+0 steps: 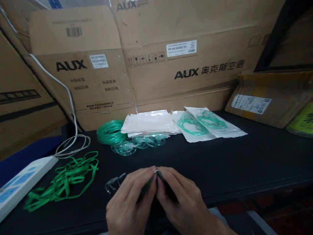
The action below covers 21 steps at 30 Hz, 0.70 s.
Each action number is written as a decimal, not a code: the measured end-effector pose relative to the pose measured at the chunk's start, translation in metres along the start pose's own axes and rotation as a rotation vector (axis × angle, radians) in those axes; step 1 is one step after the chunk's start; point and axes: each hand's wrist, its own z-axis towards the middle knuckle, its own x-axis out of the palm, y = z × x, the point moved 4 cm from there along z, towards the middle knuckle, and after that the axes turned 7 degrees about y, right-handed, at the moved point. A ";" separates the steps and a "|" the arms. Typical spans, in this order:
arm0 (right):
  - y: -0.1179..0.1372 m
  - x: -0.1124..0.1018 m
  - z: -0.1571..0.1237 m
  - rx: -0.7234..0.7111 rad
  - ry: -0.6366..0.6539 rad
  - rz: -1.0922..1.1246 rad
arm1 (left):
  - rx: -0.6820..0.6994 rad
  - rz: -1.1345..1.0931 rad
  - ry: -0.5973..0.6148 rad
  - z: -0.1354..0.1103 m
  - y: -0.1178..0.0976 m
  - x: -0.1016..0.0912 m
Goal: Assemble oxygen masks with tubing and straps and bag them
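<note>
My left hand (133, 199) and my right hand (182, 199) meet fingertip to fingertip above the front of the black table. Both pinch a small item between thumbs and fingers. Only a tiny pale edge of it shows, so its kind is unclear. Just left of my left hand lie a few thin clear strips or tubes (114, 183). Farther back is a row of clear green-tinted breathing masks (126, 148), beside a coil of green tubing (111, 132). A tangle of green elastic bands (66, 179) rests to the left.
White pouches (149, 122) lie stacked behind the masks, and two packed pouches with green tubing (210, 122) are to their right. A white power strip (26, 179) with its cable runs along the left. Cardboard boxes (156, 81) wall off the back; a taped carton (266, 98) stands right.
</note>
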 end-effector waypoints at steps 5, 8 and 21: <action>-0.001 0.010 -0.005 0.023 -0.002 -0.067 | 0.011 0.008 0.102 -0.002 0.004 -0.001; -0.002 0.010 -0.005 0.036 0.029 -0.047 | 0.042 0.040 0.163 -0.003 0.008 -0.002; -0.003 0.000 -0.003 0.030 -0.026 0.076 | -0.095 -0.086 0.028 -0.002 0.010 -0.003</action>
